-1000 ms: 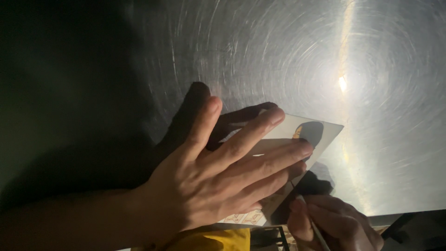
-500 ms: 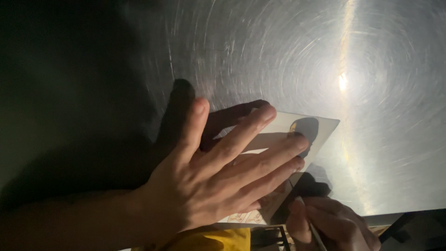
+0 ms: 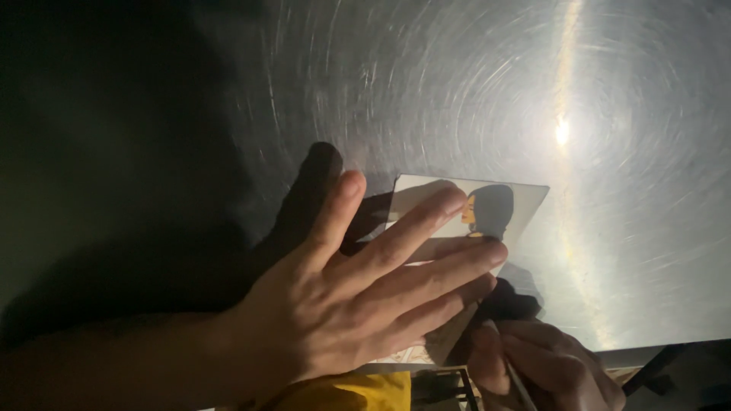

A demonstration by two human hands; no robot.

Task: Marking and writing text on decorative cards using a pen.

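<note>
A brushed metal tabletop (image 3: 472, 84) fills most of the view, its surface marked with circular scratches and a bright glare spot toward the right, while its left part falls into deep shadow. The left hand (image 3: 358, 297) lies across the lower middle of it, open and flat with the fingers (image 3: 426, 221) spread, palm down. Under those fingers lies a pale card (image 3: 525, 199) printed with a drawing of a figure in profile with dark hair; the fingers cover its near and left portions, and only its far right corner shows past the fingertips. The card rests flat on the tabletop near its front edge. At the bottom right, just beside the card's near corner, the right hand (image 3: 544, 369) is curled closed around a thin light-coloured stick-like tool (image 3: 518, 377), whose kind cannot be told; its tip points toward the card's lower edge. A patch of yellow fabric (image 3: 354, 392) shows below the left hand at the bottom edge.
</note>
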